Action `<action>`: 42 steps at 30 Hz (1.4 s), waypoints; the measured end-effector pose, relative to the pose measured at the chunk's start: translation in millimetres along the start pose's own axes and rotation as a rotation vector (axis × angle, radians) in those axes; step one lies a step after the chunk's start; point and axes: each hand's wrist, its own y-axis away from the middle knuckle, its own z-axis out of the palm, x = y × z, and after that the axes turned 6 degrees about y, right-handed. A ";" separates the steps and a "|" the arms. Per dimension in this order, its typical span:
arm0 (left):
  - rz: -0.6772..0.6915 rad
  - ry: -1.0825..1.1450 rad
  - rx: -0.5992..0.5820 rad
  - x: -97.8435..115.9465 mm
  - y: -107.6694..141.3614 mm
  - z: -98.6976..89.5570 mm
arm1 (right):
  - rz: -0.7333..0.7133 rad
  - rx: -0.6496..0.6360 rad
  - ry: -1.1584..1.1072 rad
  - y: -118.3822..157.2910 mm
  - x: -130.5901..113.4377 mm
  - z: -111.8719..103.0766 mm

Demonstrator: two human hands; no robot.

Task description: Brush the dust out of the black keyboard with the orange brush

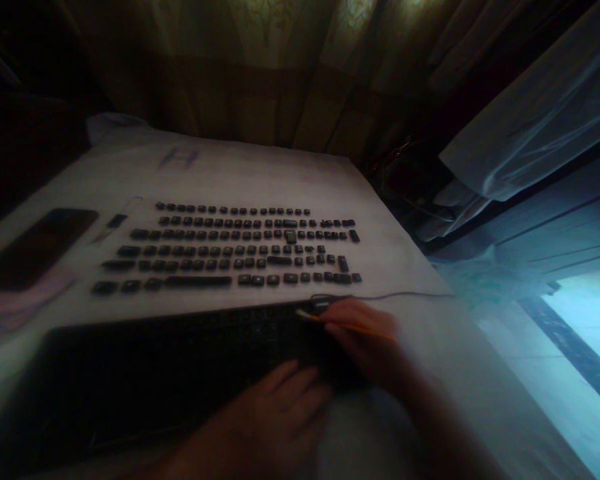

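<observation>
A black keyboard base (145,373) lies across the near part of the table, its surface dark and blurred. My right hand (363,327) pinches a thin brush (353,327) with an orange handle. The pale brush tip touches or hovers just over the keyboard's upper right part; I cannot tell which. My left hand (285,407) rests on the keyboard's lower right edge, fingers stretched out and holding nothing. Beyond the base, loose black keycaps (197,281) lie in several rows, laid out much like a keyboard.
A dark phone (40,247) lies at the left near a pink cloth (30,297). Beside it is a small tool with a wire loop (117,220). The cable (405,294) runs off the table's right edge (430,267). A curtain (260,80) hangs behind.
</observation>
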 end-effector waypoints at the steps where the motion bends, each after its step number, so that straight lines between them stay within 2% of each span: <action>1: 0.009 0.001 -0.016 -0.7 0.5 0.3 | 0.002 -0.004 0.013 -0.2 0.1 -1.5; 4: 0.035 0.000 -0.027 -2.1 0.0 -1.6 | 0.003 -0.002 0.044 -0.9 -0.3 -5.5; 9: -0.014 -0.001 -0.068 0.1 -2.9 -7.2 | 0.005 -0.030 0.061 -1.8 -2.5 -11.2; 15: 0.002 -0.014 -0.009 0.4 -1.6 -2.9 | 0.014 -0.086 0.071 -1.1 -7.4 -13.9; 19: 0.020 -0.016 0.000 -1.2 -1.0 -1.6 | 0.082 -0.084 0.062 1.6 -9.7 -10.3; 26: -0.012 0.003 -0.070 0.5 -1.4 -5.9 | 0.207 -0.028 -0.049 1.2 -11.8 -10.5; 30: -0.014 0.020 -0.050 1.0 -2.6 -8.2 | 0.252 0.127 -0.117 -0.1 -11.3 -7.9; 33: -0.017 0.018 -0.095 1.3 -3.8 -11.5 | 0.220 0.199 -0.122 -1.2 -9.9 -1.7; 38: -0.006 0.012 -0.113 0.8 -5.2 -15.8 | 0.092 0.110 -0.068 -3.1 -9.5 4.2; 42: 0.006 -0.010 -0.101 -0.8 -5.1 -15.9 | 0.114 0.076 -0.044 -2.9 -11.5 2.8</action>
